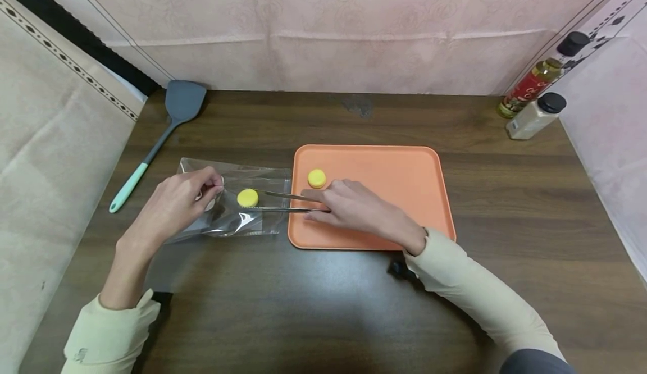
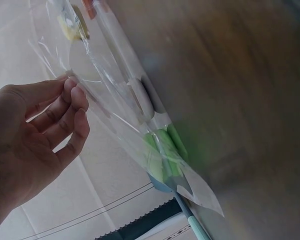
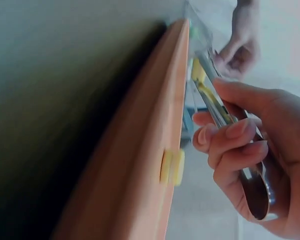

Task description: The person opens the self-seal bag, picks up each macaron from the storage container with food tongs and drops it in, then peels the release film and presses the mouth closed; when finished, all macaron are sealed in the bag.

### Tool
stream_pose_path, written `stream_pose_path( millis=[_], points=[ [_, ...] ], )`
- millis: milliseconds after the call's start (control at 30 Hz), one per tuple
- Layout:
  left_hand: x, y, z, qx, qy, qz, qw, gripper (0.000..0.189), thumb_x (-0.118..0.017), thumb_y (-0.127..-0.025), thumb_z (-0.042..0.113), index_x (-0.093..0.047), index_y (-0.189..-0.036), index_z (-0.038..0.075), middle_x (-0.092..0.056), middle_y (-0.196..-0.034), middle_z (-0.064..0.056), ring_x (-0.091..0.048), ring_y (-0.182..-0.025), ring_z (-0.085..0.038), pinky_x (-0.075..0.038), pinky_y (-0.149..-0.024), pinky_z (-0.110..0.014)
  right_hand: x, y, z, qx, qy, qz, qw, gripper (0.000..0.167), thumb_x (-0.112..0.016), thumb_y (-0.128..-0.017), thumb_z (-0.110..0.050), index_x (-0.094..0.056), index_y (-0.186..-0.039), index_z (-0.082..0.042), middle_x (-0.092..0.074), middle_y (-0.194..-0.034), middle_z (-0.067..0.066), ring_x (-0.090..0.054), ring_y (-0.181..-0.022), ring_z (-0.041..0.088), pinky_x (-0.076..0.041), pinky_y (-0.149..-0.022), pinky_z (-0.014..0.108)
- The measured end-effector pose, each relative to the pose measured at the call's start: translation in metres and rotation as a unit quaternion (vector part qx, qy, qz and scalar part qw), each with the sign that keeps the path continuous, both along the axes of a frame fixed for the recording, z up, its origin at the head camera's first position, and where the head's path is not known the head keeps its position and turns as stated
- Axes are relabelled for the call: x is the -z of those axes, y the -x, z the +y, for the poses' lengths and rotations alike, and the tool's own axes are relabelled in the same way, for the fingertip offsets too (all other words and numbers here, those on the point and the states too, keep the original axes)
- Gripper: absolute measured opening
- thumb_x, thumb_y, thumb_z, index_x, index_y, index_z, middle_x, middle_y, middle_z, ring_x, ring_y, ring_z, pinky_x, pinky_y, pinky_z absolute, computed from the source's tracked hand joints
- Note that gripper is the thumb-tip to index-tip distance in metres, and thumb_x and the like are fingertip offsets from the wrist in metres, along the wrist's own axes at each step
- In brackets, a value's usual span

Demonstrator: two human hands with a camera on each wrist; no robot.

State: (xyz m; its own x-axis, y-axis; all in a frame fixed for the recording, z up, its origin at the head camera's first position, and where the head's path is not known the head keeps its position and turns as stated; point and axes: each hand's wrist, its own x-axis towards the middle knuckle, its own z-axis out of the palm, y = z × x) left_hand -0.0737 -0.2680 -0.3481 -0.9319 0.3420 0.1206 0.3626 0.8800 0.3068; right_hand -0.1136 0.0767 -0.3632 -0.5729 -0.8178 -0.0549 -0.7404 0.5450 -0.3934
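Note:
My left hand [image 1: 174,203] pinches the edge of a clear plastic bag [image 1: 253,226] between thumb and fingers. Inside the bag, the left wrist view shows a green macaron [image 2: 160,155] and a whitish one [image 2: 141,97]. My right hand [image 1: 361,208] grips metal tongs [image 1: 283,210], their arms reaching left over the tray's edge. Between the tong tips is a yellow macaron [image 1: 247,198], overlapping the bag in the head view. Another yellow macaron [image 1: 317,178] sits on the orange tray [image 1: 394,177], just beyond my right hand.
A spatula [image 1: 184,101] with a mint handle lies at the left of the wooden table [image 1: 323,306]. At the back right stand a bottle with a red label [image 1: 528,89] and a black-capped jar [image 1: 531,120]. A small black object [image 1: 399,269] lies by my right sleeve.

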Motion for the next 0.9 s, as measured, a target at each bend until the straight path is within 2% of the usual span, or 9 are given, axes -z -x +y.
stream_pose_path(
  millis=[100, 167, 233, 400, 500, 700, 833, 900],
  points=[
    [0.000, 0.000, 0.000, 0.000, -0.001, 0.000, 1.0000, 0.007, -0.078, -0.102, 0.005, -0.071, -0.104, 0.004, -0.071, -0.083, -0.004, -0.054, -0.068, -0.015, -0.043, -0.060, -0.034, 0.001, 0.000, -0.014, 0.005, -0.014, 0.002, 0.9999, 0.041, -0.068, -0.111, -0.040, -0.073, -0.143, -0.016, -0.071, -0.081, 0.000, -0.049, -0.054, 0.009, -0.038, -0.051, 0.026],
    [0.000, 0.000, 0.000, -0.001, -0.001, 0.001, 1.0000, 0.007, -0.078, -0.101, 0.005, -0.071, -0.104, 0.004, -0.071, -0.084, -0.004, -0.054, -0.068, -0.015, -0.043, -0.061, -0.034, 0.000, 0.000, -0.023, 0.009, -0.021, 0.004, 0.9997, 0.043, -0.069, -0.110, -0.041, -0.072, -0.143, -0.014, -0.069, -0.077, -0.002, -0.048, -0.056, 0.009, -0.037, -0.050, 0.026],
    [-0.001, 0.000, 0.000, -0.001, 0.000, 0.002, 1.0000, 0.008, -0.078, -0.101, 0.005, -0.071, -0.104, 0.004, -0.071, -0.084, -0.004, -0.054, -0.068, -0.015, -0.043, -0.061, -0.035, -0.001, -0.001, -0.030, 0.012, -0.028, 0.001, 0.9995, 0.043, -0.069, -0.110, -0.042, -0.072, -0.142, -0.013, -0.060, -0.065, -0.004, -0.046, -0.056, 0.010, -0.035, -0.050, 0.026],
    [0.000, 0.000, 0.000, 0.000, -0.001, 0.005, 1.0000, 0.008, -0.078, -0.101, 0.005, -0.071, -0.104, 0.003, -0.071, -0.084, -0.004, -0.055, -0.069, -0.016, -0.044, -0.062, -0.036, -0.001, -0.001, -0.041, 0.019, -0.024, -0.009, 0.9995, 0.039, -0.072, -0.109, -0.040, -0.073, -0.133, -0.010, -0.044, -0.058, -0.008, -0.044, -0.054, 0.009, -0.032, -0.050, 0.025],
    [0.000, 0.000, 0.000, 0.001, -0.003, 0.008, 1.0000, 0.007, -0.078, -0.101, 0.005, -0.071, -0.104, 0.004, -0.071, -0.085, -0.004, -0.055, -0.069, -0.016, -0.046, -0.062, -0.037, 0.001, -0.001, -0.044, 0.024, -0.019, -0.005, 0.9995, 0.033, -0.072, -0.109, -0.039, -0.073, -0.126, -0.011, -0.046, -0.059, -0.007, -0.046, -0.053, 0.009, -0.032, -0.049, 0.025],
    [0.001, -0.001, -0.001, -0.001, -0.002, 0.004, 1.0000, 0.006, -0.077, -0.102, 0.005, -0.071, -0.104, 0.004, -0.072, -0.086, -0.005, -0.057, -0.070, -0.016, -0.046, -0.063, -0.039, 0.006, -0.001, -0.048, 0.032, -0.018, 0.002, 0.9993, 0.030, -0.071, -0.109, -0.038, -0.074, -0.123, -0.012, -0.057, -0.062, -0.004, -0.054, -0.053, 0.010, -0.034, -0.048, 0.025],
    [0.001, -0.001, -0.001, -0.004, -0.002, -0.002, 1.0000, 0.006, -0.077, -0.103, 0.006, -0.071, -0.104, 0.004, -0.071, -0.085, -0.004, -0.057, -0.071, -0.016, -0.046, -0.063, -0.038, 0.009, 0.000, -0.050, 0.034, -0.021, -0.003, 0.9992, 0.027, -0.072, -0.109, -0.039, -0.072, -0.115, -0.013, -0.055, -0.062, -0.004, -0.054, -0.053, 0.011, -0.032, -0.048, 0.025],
    [0.002, -0.002, -0.002, -0.004, -0.003, -0.001, 1.0000, 0.006, -0.077, -0.102, 0.006, -0.071, -0.104, 0.004, -0.071, -0.086, -0.004, -0.057, -0.071, -0.016, -0.047, -0.063, -0.038, 0.010, 0.000, -0.050, 0.035, -0.020, -0.005, 0.9992, 0.027, -0.072, -0.108, -0.039, -0.072, -0.116, -0.013, -0.052, -0.061, -0.005, -0.053, -0.053, 0.010, -0.033, -0.048, 0.025]
  ],
)
